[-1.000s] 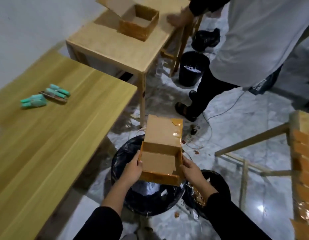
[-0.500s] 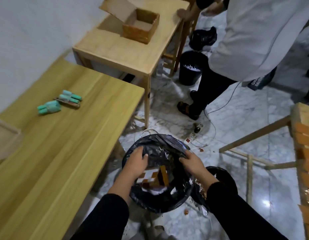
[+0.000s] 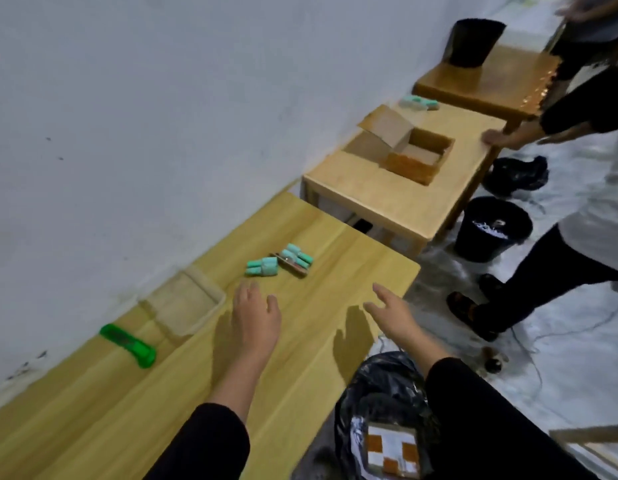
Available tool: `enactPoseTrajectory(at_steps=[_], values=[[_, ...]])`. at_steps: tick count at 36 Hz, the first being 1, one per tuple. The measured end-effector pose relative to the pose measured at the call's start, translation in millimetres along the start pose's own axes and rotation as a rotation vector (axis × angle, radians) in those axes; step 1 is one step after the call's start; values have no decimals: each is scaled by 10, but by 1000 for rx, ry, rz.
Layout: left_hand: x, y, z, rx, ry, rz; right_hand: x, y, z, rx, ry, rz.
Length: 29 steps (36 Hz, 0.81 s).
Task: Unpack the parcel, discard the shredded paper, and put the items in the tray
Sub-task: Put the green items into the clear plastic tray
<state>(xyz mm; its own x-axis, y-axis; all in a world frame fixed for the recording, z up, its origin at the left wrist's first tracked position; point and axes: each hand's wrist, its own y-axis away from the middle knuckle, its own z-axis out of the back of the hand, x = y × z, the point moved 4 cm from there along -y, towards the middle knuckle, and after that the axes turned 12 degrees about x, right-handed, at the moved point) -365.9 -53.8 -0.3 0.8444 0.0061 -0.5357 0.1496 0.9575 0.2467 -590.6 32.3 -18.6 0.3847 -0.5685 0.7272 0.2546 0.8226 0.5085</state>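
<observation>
Presently both hands, left hand point(image 3: 253, 315) and right hand point(image 3: 392, 315), hover with fingers released near the teal items point(image 3: 279, 264). These look light and soft; grip each mid-body, beside the tray point(image 3: 210, 289).

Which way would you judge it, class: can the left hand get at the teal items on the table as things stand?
Probably yes. The left hand is open and empty above the table, just short of the teal items, with bare tabletop between them. The tray sits off to its left, out of the path.
</observation>
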Motion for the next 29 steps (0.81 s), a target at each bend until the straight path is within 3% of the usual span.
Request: enactPoseTrajectory(at_steps=[3,9,13,18,29], values=[[507,-247,301,-155,60,122,314,-359,-208,27,146,47],[1380,-564,525,-220,136,356,797,-1075,-669,128,370,205],[1556,-689,475,-209,190,396,889,-1387,-900,129,622,234],[1612,-800,354,-168,291,383,880,-1690,-1111,92,761,210],[1474,-860,272,-191,374,370,1187,-2058,-1288,152,861,360]])
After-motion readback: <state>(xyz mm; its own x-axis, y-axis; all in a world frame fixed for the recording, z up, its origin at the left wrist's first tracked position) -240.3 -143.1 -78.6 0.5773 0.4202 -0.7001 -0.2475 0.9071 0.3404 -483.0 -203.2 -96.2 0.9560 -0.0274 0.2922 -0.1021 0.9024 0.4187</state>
